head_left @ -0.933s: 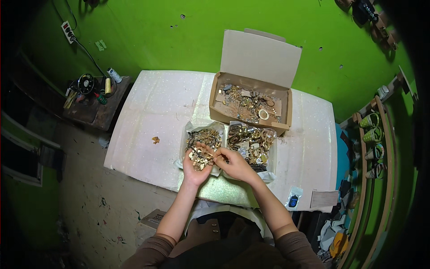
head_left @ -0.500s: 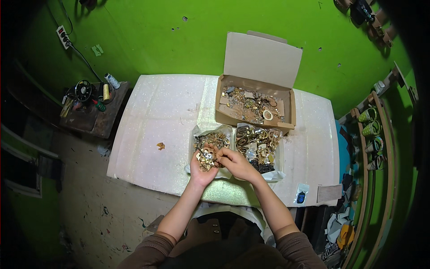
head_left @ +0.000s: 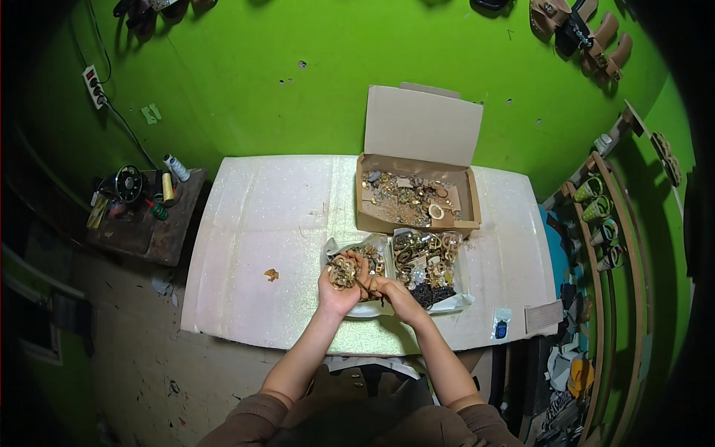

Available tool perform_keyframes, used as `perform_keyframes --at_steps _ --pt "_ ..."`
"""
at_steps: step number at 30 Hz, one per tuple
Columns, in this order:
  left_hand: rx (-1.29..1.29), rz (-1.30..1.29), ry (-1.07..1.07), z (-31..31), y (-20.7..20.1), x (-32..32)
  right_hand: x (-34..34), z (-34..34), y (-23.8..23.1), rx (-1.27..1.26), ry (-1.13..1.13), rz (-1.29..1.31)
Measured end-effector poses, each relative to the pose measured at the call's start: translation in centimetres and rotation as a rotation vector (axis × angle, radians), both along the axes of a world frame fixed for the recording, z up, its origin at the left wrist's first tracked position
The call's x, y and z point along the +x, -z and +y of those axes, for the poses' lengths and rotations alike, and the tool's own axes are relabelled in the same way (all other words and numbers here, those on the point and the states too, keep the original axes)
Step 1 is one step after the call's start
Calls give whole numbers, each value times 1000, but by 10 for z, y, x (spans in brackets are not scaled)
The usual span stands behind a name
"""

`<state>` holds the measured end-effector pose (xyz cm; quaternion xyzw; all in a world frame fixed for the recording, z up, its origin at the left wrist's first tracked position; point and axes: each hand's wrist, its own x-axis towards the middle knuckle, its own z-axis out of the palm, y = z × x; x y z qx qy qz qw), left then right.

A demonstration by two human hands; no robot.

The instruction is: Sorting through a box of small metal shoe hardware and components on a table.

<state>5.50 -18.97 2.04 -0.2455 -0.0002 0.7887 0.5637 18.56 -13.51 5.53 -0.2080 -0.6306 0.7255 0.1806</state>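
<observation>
Grip: left hand [head_left: 339, 287] cupped palm-up, holding a heap of brass fittings [head_left: 344, 271]; right hand [head_left: 393, 292] pinched closed at the heap's edge, what it held too small to tell.
Count: two hands, two clear bags [head_left: 434, 262] of fittings, one open cardboard box [head_left: 417, 195].
Look: small, gold-toned, tangled metal pieces.
Place: above the white table [head_left: 261, 223], over the left bag.
Change: the hands' pose matched the earlier frame.

Shiny brass-coloured metal buckles [head_left: 344, 273]; matt brown cardboard box [head_left: 421, 127]; glittery pale table cover [head_left: 261, 216]; clear glossy plastic bags [head_left: 454, 302].
</observation>
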Motion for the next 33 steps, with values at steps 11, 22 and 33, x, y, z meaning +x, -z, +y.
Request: perform_keyframes --at_steps 11,22,33 --pt "-81 38 137 8 5 -21 2 -14 5 152 63 -59" --pt "-60 233 296 10 21 -20 -19 -7 -21 176 81 43" --pt "-32 133 263 17 30 -27 -27 4 -35 120 79 82"
